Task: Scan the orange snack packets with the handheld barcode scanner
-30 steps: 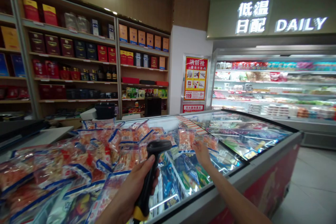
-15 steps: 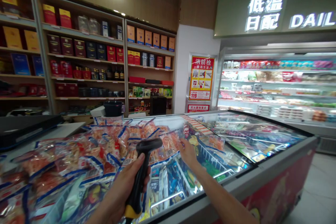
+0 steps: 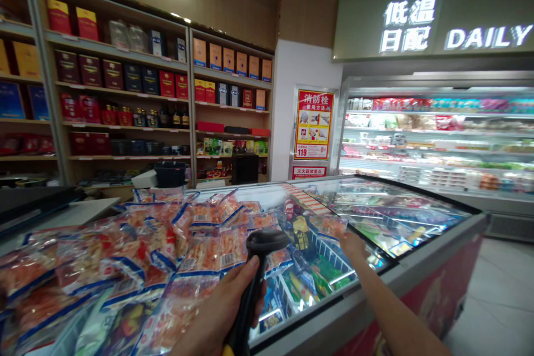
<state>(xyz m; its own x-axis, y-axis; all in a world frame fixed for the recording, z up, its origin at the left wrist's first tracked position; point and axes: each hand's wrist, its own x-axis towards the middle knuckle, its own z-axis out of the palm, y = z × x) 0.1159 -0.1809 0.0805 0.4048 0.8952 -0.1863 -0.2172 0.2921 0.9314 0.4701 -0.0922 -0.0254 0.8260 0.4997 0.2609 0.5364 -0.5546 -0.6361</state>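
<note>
My left hand (image 3: 233, 295) is wrapped round the handle of a black barcode scanner (image 3: 250, 283), whose head points up and away over the freezer. My right hand (image 3: 354, 247) reaches to the right edge of a clear bag of orange-pink food (image 3: 330, 226) lying on the freezer glass. Its fingers are blurred, so whether they grip the bag cannot be made out. Left of the scanner, many similar blue-edged bags (image 3: 204, 250) lie heaped over the freezer. Under the glass, wire baskets (image 3: 329, 253) hold coloured packs.
The chest freezer (image 3: 417, 272) has a grey rim and red side. Shelves of boxed goods (image 3: 133, 78) line the back wall. A lit refrigerated display (image 3: 434, 142) stands at the right, with floor (image 3: 504, 283) before it. A dark flat object (image 3: 33, 211) sits at far left.
My right hand has moved right, from the heaped bags to the separate bag on the glass. The scanner has shifted right and slightly down. The view has turned a little to the right.
</note>
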